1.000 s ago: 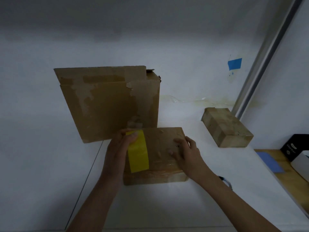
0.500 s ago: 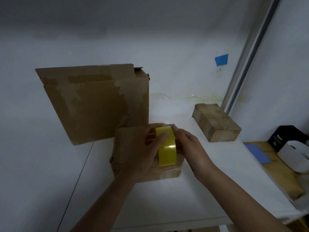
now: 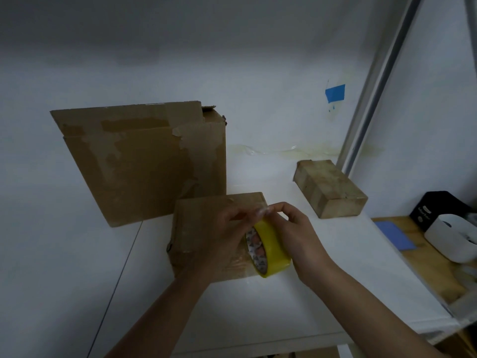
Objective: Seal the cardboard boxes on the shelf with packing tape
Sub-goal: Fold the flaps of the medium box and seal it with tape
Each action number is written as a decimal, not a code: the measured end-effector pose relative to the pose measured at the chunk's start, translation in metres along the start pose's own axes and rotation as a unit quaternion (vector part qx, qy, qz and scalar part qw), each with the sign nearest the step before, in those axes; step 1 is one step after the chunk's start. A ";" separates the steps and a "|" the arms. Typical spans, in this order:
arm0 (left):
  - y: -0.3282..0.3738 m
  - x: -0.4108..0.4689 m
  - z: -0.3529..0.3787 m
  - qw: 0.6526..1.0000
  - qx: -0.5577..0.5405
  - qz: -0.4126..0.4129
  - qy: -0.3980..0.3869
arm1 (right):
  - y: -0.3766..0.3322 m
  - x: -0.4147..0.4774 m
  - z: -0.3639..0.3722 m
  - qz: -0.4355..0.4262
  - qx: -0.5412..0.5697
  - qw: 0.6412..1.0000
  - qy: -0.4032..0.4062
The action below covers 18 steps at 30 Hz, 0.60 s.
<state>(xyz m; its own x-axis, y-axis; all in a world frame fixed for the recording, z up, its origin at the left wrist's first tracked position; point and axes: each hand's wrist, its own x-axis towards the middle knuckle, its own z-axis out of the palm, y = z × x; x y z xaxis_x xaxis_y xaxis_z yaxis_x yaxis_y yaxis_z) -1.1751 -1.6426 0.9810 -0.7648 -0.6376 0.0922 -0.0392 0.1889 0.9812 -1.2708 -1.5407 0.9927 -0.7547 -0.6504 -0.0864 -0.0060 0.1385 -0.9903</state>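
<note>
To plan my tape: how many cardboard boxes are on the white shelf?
3: a big box at the back left, a flat box in front of it, a small box at the right. More may hide behind the big box.

left hand [image 3: 227, 239] bare | right hand [image 3: 299, 236] bare | forearms [image 3: 167, 306] unsleeved

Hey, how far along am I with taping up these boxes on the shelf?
Early on. Done: the small brown cardboard box on the right looks already banded with glossy tape. In hand: the left hand and right hand hold the yellow roll of packing tape over the flat cardboard box, picking at its end. Left: that box and the tall torn cardboard box behind it.
</note>
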 end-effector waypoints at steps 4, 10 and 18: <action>0.002 0.004 0.000 0.999 -0.028 -0.005 0.019 | -0.001 -0.004 0.002 0.003 -0.023 1.000 -0.006; 0.015 0.014 -0.002 0.997 0.007 0.017 0.070 | -0.015 -0.011 -0.002 0.003 -0.002 0.999 -0.038; 0.040 0.055 -0.014 0.993 -0.086 -0.045 0.068 | -0.016 -0.020 -0.012 -0.137 -0.175 0.971 -0.084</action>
<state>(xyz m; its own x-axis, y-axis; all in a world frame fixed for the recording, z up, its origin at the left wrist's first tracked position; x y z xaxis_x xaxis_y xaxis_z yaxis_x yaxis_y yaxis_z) -1.2097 -1.6802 1.0271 -0.6689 -0.7433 0.0131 0.0164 0.0029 0.9999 -1.2630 -1.5211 1.0120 -0.5752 -0.8076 0.1302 -0.4367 0.1685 -0.8837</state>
